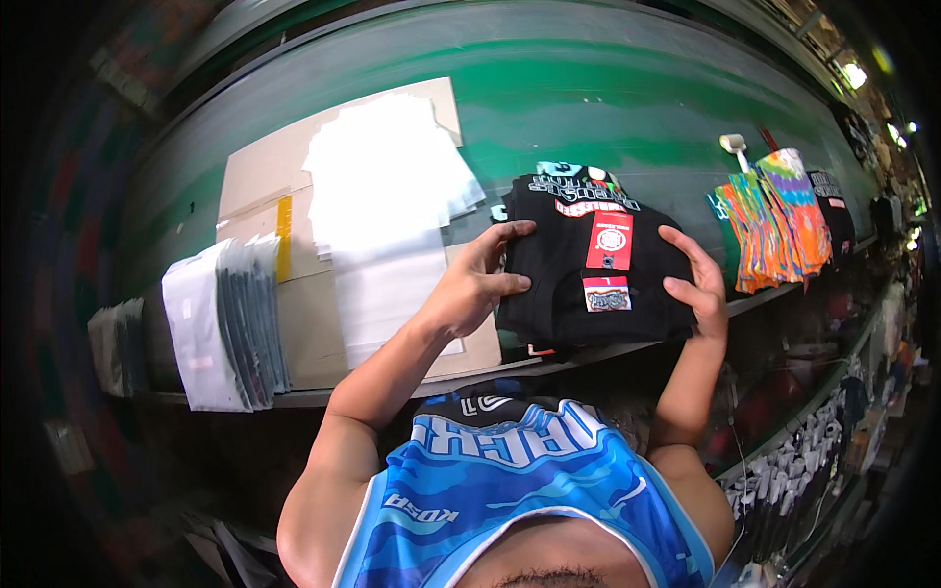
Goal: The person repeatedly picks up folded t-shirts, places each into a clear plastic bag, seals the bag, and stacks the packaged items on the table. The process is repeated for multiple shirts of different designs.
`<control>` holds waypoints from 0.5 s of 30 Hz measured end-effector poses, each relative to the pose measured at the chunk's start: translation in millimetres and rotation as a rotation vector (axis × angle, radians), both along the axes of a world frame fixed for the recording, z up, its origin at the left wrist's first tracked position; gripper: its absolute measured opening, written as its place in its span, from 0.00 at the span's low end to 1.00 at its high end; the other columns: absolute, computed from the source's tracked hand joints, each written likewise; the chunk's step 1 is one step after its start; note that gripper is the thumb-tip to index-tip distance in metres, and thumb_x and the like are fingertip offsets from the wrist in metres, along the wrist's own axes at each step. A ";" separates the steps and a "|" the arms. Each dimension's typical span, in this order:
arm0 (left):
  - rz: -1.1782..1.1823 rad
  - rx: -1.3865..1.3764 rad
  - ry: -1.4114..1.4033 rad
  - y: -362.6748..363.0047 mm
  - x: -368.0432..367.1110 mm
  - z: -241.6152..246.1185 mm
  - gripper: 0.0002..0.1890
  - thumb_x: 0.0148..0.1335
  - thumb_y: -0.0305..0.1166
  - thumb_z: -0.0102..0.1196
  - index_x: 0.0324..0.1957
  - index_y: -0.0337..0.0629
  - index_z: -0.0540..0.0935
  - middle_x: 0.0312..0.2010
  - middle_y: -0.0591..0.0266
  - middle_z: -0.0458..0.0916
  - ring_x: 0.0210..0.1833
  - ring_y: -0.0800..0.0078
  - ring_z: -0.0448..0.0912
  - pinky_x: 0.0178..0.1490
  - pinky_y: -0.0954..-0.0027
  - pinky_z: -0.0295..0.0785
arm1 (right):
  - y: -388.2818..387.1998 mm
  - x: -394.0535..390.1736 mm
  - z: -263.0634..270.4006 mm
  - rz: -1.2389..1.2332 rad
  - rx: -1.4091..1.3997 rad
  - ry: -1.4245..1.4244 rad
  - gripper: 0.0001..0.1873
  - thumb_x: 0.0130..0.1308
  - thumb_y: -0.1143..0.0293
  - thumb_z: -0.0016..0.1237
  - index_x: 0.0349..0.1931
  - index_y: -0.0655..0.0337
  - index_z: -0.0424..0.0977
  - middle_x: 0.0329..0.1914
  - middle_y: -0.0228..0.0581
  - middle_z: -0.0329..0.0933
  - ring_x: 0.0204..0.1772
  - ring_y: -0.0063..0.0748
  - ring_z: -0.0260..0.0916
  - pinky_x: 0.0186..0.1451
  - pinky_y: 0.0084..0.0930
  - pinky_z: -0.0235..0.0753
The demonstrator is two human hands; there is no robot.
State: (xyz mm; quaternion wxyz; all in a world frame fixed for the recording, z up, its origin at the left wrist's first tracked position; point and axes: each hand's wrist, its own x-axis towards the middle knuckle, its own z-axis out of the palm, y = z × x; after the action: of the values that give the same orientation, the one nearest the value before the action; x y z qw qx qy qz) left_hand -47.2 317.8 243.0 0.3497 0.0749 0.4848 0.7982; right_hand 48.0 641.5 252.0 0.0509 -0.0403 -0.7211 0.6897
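A stack of folded black T-shirts point(566, 294) lies at the front edge of the table, before my chest. The top shirt has a printed front, a red hang tag point(609, 240) and a small neck label point(607, 294). My left hand point(485, 279) grips the stack's left side, thumb and forefinger on the black cloth. At the right side my right hand point(697, 283) holds the stack in the same way, thumb and forefinger resting on top. The other fingers of both hands are partly hidden.
White plastic bags point(382, 169) lie on a cardboard sheet point(257, 173) at left, beside stacked packed bags point(198, 316). Folded tie-dye garments point(779, 228) and a white-headed roller point(733, 144) are on the green table point(514, 95) at right. Hangers point(786, 463) hang below right.
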 end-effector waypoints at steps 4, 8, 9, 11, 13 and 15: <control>0.161 -0.063 -0.068 -65.5 28.7 34.6 0.37 0.52 0.18 0.60 0.69 0.27 0.69 0.66 0.42 0.70 0.70 0.59 0.70 0.63 0.71 0.72 | -51.5 1.4 17.4 0.100 -0.074 -0.029 0.42 0.49 0.69 0.64 0.67 0.75 0.68 0.72 0.50 0.69 0.77 0.39 0.59 0.82 0.32 0.46; 0.356 0.015 -0.155 -121.6 47.5 41.8 0.35 0.57 0.21 0.60 0.68 0.23 0.68 0.57 0.41 0.78 0.60 0.62 0.80 0.64 0.65 0.76 | -116.8 -12.4 8.9 0.225 -0.529 -0.181 0.40 0.52 0.78 0.61 0.68 0.75 0.65 0.68 0.49 0.71 0.71 0.37 0.67 0.76 0.31 0.61; 0.402 0.048 -0.165 -134.6 50.4 40.3 0.34 0.58 0.22 0.60 0.68 0.23 0.68 0.56 0.41 0.79 0.58 0.63 0.81 0.63 0.64 0.77 | -134.0 -19.1 4.9 0.243 -0.615 -0.212 0.39 0.54 0.79 0.61 0.68 0.75 0.64 0.64 0.51 0.72 0.64 0.35 0.74 0.67 0.28 0.73; 0.445 -0.013 -0.243 -161.3 41.3 35.1 0.29 0.62 0.22 0.57 0.65 0.21 0.69 0.51 0.48 0.82 0.45 0.72 0.85 0.48 0.78 0.82 | -163.3 -38.6 -2.2 0.279 -0.662 -0.321 0.37 0.57 0.80 0.59 0.68 0.75 0.64 0.62 0.51 0.73 0.58 0.35 0.78 0.60 0.27 0.78; 0.478 -0.072 -0.257 -186.9 29.7 31.0 0.27 0.63 0.21 0.56 0.64 0.19 0.70 0.48 0.50 0.83 0.42 0.76 0.85 0.44 0.82 0.82 | -189.9 -64.8 -8.7 0.291 -0.616 -0.370 0.35 0.58 0.81 0.58 0.67 0.77 0.63 0.60 0.51 0.74 0.55 0.35 0.80 0.59 0.27 0.80; 0.558 -0.071 -0.225 -204.1 20.9 29.3 0.28 0.62 0.19 0.55 0.65 0.19 0.69 0.48 0.47 0.82 0.41 0.72 0.86 0.47 0.77 0.84 | -212.0 -84.5 -9.3 0.340 -0.562 -0.353 0.36 0.57 0.81 0.58 0.67 0.78 0.63 0.59 0.52 0.73 0.55 0.35 0.79 0.59 0.26 0.80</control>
State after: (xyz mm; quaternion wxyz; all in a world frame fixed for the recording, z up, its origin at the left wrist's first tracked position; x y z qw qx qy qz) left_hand -26.3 113.7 272.3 0.1707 -0.1623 0.4724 0.8493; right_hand -36.5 429.5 242.8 -0.2026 -0.0507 -0.4977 0.8419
